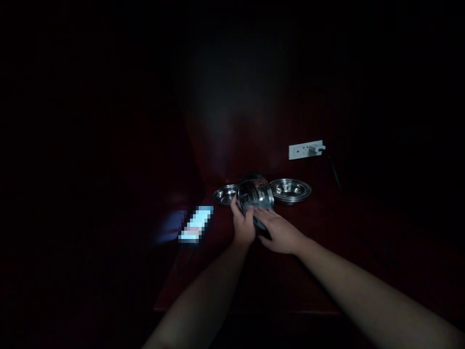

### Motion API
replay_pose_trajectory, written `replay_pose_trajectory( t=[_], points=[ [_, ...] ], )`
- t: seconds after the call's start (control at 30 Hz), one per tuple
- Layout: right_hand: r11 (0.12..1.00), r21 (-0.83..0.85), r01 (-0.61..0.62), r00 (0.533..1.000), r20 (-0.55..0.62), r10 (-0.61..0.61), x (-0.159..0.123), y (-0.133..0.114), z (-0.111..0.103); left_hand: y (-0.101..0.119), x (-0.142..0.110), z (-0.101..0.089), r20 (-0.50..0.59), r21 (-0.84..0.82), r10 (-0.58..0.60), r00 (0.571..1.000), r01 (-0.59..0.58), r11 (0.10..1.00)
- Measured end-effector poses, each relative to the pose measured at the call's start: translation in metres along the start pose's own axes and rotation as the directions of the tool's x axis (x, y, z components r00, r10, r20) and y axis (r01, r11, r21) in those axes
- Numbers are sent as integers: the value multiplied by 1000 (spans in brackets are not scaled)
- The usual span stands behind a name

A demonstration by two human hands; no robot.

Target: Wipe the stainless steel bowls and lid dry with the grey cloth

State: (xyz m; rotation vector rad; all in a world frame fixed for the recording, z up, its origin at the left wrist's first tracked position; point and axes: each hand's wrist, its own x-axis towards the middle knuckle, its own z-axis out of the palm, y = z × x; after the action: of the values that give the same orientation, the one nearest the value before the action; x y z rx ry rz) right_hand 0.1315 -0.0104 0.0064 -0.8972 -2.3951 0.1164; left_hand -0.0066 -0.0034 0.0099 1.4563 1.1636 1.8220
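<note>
Darkness fills most of the view, and we make out 2 bare forearms reaching forward over a dark red table (283, 288). Between the hands is a shiny steel bowl (255, 191), tilted and raised near the table's far side; whether we face its inside or its outside, we cannot tell.

The left hand (242, 229) grips the bowl's lower left edge, its thumb on the near side. The right hand (282, 233) lies against the lower right part with its fingers stretched out rather than curled; we cannot tell whether it holds anything thin, such as a cloth.

Behind the bowl to the left sits a shallow steel dish (224, 195), partly hidden; to the right, a stack of steel plates (290, 190). Left of the hands, a phone (196, 225) glows, its screen blurred into blocks. On the wall, a white socket panel (298, 151) holds 1 plug (317, 149).

We judge the step in hand to be handling the raised bowl; any next move calls for a firm left grip while the right hand works along the smooth metal.
</note>
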Motion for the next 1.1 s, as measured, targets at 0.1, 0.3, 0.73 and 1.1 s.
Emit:
replay_pose_trajectory(
  t=[0.1,0.3,0.73,1.1],
  points=[
    [1000,-8,-22,999,-39,21,2,1,3,-2,1,1,10,14,0,1000,0,1000],
    [1000,-11,9,999,-43,-10,-1,2,2,-4,0,1,7,7,25,1000,-25,1000],
    [421,890,-173,903,-27,428,8,1,3,-1,-3,0,125,-17,26,992,-24,1000],
    [139,977,-163,840,63,538,12,6,-30,5,-11,2,285,-110,134,949,-106,988]
  ],
)
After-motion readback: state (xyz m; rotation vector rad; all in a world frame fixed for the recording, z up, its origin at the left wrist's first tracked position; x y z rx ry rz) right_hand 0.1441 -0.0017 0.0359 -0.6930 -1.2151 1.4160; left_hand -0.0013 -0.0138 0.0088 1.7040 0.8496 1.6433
